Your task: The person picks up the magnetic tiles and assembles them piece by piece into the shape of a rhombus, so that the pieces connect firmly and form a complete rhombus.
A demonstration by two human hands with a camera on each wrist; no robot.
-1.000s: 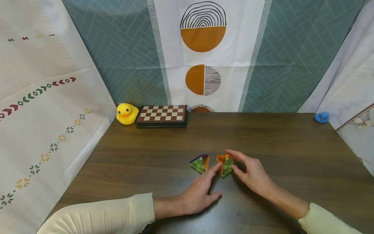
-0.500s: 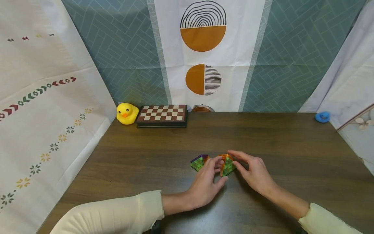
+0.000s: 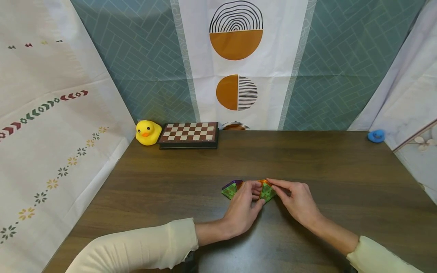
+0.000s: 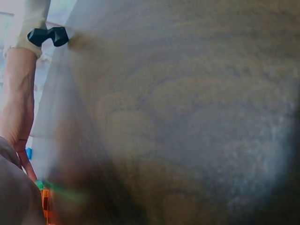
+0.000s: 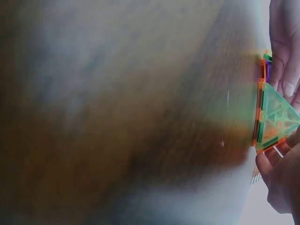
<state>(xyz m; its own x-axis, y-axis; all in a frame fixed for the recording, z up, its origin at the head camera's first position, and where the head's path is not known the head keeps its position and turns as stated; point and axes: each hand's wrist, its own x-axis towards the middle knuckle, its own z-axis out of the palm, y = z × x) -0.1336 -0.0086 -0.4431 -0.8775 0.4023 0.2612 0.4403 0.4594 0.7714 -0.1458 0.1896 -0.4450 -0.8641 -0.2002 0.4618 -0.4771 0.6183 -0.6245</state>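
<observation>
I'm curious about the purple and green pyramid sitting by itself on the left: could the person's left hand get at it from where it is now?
Probably yes. The left hand pinches the orange and green pyramid, and the purple and green pyramid stands just beside its fingers with nothing between. It would need to let go first.

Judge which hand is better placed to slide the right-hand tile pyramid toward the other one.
Right hand, probably: its fingers pinch the orange-green pyramid from the outer side. The left hand lies between both pyramids, in the way.
</observation>
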